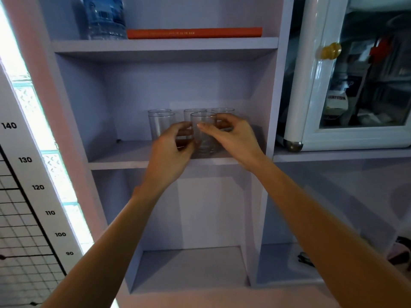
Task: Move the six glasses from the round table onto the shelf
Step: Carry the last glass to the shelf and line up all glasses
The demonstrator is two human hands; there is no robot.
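The right hand (233,138) lays its fingers across the face of the front glass (203,141) and arches its thumb behind the rim, gripping it. The left hand (171,150) curls in a C, its fingertips against the same glass's left side, cupping it. That glass stands upright near the front lip of the middle shelf (115,165).

Five glasses (161,127) show by their rims: two at the left, one behind the other; two in the middle likewise; one at the rear right. Whether a sixth stands behind the right hand cannot be told. All are clear, straight-sided, thin-rimmed cylinders.

The shelf is flat lilac-painted board with square edges. Bare board lies open at its left, while its right wall is near the right hand.

On the board above lie one flat orange book (193,33) and one ribbed plastic water bottle (102,18). To the right stands one white glass-door cabinet (311,134) with one round brass knob (331,50).
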